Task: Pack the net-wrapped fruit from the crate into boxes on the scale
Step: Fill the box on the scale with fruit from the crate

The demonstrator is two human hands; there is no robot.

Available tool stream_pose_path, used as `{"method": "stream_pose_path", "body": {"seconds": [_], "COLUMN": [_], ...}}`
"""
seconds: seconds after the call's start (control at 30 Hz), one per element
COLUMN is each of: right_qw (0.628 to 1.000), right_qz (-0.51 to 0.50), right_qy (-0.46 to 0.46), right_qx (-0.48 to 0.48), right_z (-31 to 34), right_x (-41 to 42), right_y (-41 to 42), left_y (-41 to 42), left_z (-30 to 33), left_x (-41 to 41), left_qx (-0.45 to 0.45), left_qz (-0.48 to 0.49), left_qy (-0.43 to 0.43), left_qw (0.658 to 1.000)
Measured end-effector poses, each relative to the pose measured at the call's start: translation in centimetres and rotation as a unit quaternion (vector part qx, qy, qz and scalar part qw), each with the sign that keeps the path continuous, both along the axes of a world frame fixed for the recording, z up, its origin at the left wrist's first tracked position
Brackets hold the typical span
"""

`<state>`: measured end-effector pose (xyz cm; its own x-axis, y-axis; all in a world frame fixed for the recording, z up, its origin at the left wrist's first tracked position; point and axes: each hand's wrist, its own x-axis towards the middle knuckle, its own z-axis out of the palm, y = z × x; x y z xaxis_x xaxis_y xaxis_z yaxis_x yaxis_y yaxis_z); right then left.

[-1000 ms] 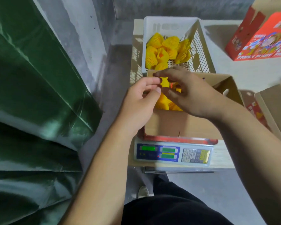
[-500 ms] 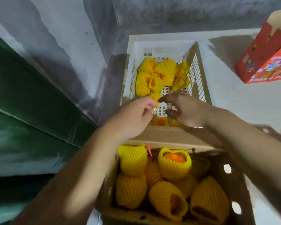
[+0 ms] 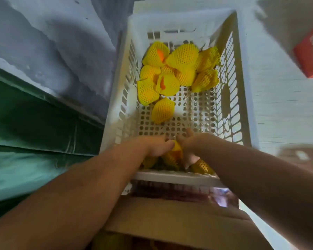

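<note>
On a pale table (image 3: 278, 109) by a grey wall, your left hand (image 3: 157, 147) and right hand (image 3: 190, 143) both grip one netted fruit (image 3: 176, 152) at the crate's (image 3: 242, 83) near end; more fruit (image 3: 170, 73) lies heaped at its far end, the box (image 3: 170, 222) below your arms.

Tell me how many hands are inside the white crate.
2. The left hand grips net-wrapped fruit at the near end of the crate; the right hand reaches in beside it.

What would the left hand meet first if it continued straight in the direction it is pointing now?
The left hand points away from the person, along the white crate floor. Beyond the fruit it touches, bare perforated floor comes next, then probably the single net-wrapped fruit lying apart from the pile; depth is uncertain.
</note>
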<state>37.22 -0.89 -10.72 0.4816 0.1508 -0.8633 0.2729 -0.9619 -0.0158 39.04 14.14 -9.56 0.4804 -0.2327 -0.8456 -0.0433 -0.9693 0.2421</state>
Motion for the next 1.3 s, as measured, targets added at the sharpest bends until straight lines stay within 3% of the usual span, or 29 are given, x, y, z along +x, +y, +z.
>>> {"method": "stream_pose_path", "body": {"seconds": [0.1,0.2,0.4,0.6,0.77,1.03,1.23,1.3], "right_qw": [1.0,1.0,0.995,0.987,0.983,0.977,0.987,0.987], "right_qz": [0.009,0.005,-0.058,-0.101,-0.11,-0.13,-0.092,-0.091], "right_qy": [0.01,0.006,0.079,0.113,0.106,0.118,0.031,0.036], "right_qx": [0.0,0.009,0.032,0.063,0.106,0.118,0.131,0.125], "right_z": [0.1,0.2,0.2,0.4,0.2,0.0,-0.3,-0.4], "right_x": [0.1,-0.1,0.7,0.8,0.5,0.5,-0.2,-0.1], "right_y": [0.1,0.4,0.2,0.1,0.4,0.4,0.6,0.3], "left_y": [0.3,0.8,1.4,1.3,1.4,1.0,1.9,2.2], "left_z": [-0.7,-0.3,1.3,1.2,1.1,1.7,2.6,3.2], "left_x": [-0.2,-0.4,-0.6,-0.7,-0.8,-1.0,-0.9,-0.8], "left_qx": [-0.019,0.036,0.089,0.095,0.098,0.121,0.091,0.115], "left_qz": [0.018,0.0,-0.021,0.012,-0.054,-0.059,-0.042,-0.076], "left_qy": [0.076,0.112,0.033,0.027,0.037,0.044,0.032,0.026], "left_qw": [0.997,0.993,0.995,0.995,0.993,0.99,0.994,0.99]}}
